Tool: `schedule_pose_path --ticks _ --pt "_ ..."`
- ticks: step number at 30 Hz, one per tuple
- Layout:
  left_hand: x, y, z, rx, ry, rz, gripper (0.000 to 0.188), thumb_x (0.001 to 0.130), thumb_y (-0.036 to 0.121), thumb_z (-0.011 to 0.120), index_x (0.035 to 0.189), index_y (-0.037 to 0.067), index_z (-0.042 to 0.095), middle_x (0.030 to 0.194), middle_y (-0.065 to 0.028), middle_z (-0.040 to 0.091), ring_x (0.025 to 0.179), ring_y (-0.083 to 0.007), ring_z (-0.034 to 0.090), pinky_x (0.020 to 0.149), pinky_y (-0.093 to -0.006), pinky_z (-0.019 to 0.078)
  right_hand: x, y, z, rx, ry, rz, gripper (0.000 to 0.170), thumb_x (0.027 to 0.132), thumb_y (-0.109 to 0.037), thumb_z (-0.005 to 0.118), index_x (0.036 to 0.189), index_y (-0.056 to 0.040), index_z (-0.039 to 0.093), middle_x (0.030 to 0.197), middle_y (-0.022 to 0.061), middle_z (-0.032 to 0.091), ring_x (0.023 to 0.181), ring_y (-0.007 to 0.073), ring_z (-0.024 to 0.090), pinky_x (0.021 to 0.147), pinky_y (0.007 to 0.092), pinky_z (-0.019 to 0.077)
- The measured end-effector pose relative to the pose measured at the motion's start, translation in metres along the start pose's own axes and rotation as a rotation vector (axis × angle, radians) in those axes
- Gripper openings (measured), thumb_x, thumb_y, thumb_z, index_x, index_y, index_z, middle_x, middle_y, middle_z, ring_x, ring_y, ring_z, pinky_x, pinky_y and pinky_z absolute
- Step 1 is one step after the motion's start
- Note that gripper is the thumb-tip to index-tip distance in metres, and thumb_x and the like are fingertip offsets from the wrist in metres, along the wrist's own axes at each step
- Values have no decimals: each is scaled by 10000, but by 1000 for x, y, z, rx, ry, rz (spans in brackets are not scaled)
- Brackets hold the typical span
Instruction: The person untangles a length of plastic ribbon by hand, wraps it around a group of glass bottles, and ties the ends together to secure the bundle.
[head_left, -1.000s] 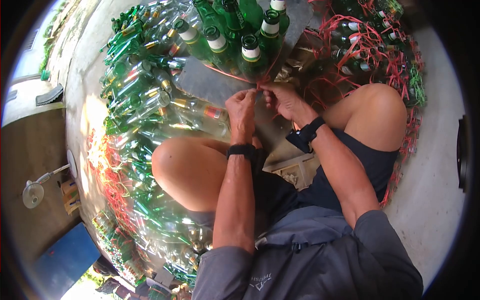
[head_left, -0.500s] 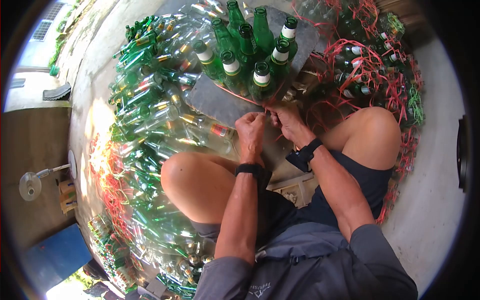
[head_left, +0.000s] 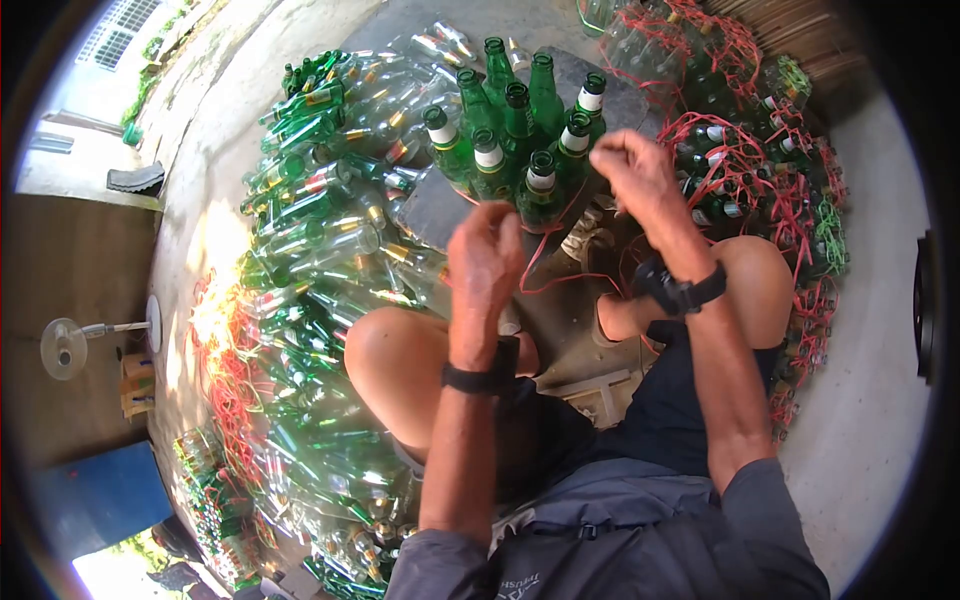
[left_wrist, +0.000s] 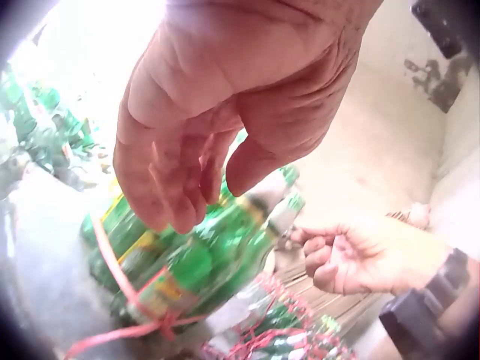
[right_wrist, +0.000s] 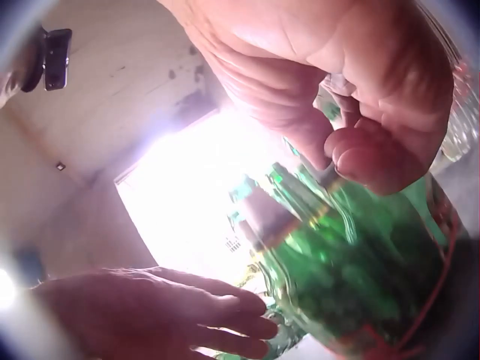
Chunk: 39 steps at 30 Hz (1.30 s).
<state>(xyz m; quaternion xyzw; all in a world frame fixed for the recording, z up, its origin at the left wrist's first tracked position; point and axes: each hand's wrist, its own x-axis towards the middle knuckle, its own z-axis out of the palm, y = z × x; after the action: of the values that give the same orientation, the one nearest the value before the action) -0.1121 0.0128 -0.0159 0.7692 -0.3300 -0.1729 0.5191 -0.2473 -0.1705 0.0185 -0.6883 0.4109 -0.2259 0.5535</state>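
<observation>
Several green bottles point(head_left: 518, 125) stand upright in a bundle, most in the front with white neck labels. A pinkish-red plastic string point(left_wrist: 112, 259) runs round them, with a knot point(left_wrist: 166, 324) low on the near side and loose tails. My left hand point(head_left: 487, 262) hovers in front of the bundle's near left side, fingers loosely bent and holding nothing. My right hand point(head_left: 645, 185) is raised at the bundle's right side, near the bottle necks. Its fingers point(right_wrist: 382, 161) are loosely curled, thumb close to the fingertips, with no string or bottle in them.
Under the bundle is a grey board point(head_left: 425, 215). Loose bottles point(head_left: 320, 235) heap up on the left. Bottles tied with red string point(head_left: 720, 165) line the right side. My bent knees point(head_left: 385, 350) flank the work. A fan point(head_left: 65, 348) stands at far left.
Both hands have let go of the string at the knot and parted. The right has risen to the right beside the bottle necks; the left has drawn back slightly left. The view has tilted up.
</observation>
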Motion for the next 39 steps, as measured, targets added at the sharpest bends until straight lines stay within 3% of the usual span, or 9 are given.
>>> schedule_pose_path --ticks 2,4,11,16,21,28,31,36,39 --pt "16 38 -27 -200 6 33 215 960 116 632 1060 -56 712 837 -92 728 738 -134 662 666 -267 520 18 -23 -14 -242 72 -356 287 865 -246 739 1007 -1 692 734 54 632 680 133 592 625 318 484" --pt "42 58 -50 -141 58 112 214 958 120 640 1066 -52 708 841 -82 721 727 -112 645 641 -254 503 34 -47 -29 -464 -17 -471 377 844 -307 750 1054 -1 685 749 86 645 689 188 619 653 358 496" --pt "130 69 -75 103 167 281 364 857 229 738 1110 -31 719 985 -167 751 858 -255 733 761 -357 571 37 -80 -32 -730 -301 -391 455 813 -326 770 1121 -7 671 788 145 673 754 282 670 715 406 523" --pt "162 50 -64 201 -132 142 557 850 323 819 1274 -5 668 1176 -182 711 956 -221 709 750 -341 577 43 -57 -18 -721 -295 -509 429 828 -299 760 1137 -15 670 847 220 697 827 380 693 747 460 525" --pt "170 42 -44 250 -125 230 483 828 235 781 1282 98 692 1087 -133 737 911 -204 724 749 -338 577 54 -52 -13 -707 -346 -451 392 824 -289 769 1088 -13 682 866 241 696 864 405 691 749 482 518" --pt "184 28 -27 354 -67 316 405 815 229 764 1180 58 734 1052 -158 743 838 -196 732 741 -349 577 60 -45 -9 -760 -332 -539 357 800 -268 789 1012 -4 677 851 242 687 865 422 683 743 491 521" --pt "183 30 -24 509 -22 405 389 804 242 755 1140 47 747 1045 -174 748 851 -249 739 798 -378 571 60 -46 -9 -781 -330 -539 355 796 -267 790 1005 -3 676 850 239 685 871 426 678 748 494 521" --pt "183 36 -27 423 -107 233 428 787 280 766 1151 57 744 1077 -180 747 1048 -334 710 910 -422 543 59 -49 -12 -796 -329 -570 356 796 -269 790 1004 -2 679 854 237 687 871 429 673 753 497 520" --pt "183 31 -25 497 -38 333 419 788 289 768 1147 75 748 1064 -172 751 991 -333 722 878 -430 550 55 -55 -12 -777 -337 -545 355 796 -273 791 998 -1 684 854 235 688 872 427 673 756 495 520"
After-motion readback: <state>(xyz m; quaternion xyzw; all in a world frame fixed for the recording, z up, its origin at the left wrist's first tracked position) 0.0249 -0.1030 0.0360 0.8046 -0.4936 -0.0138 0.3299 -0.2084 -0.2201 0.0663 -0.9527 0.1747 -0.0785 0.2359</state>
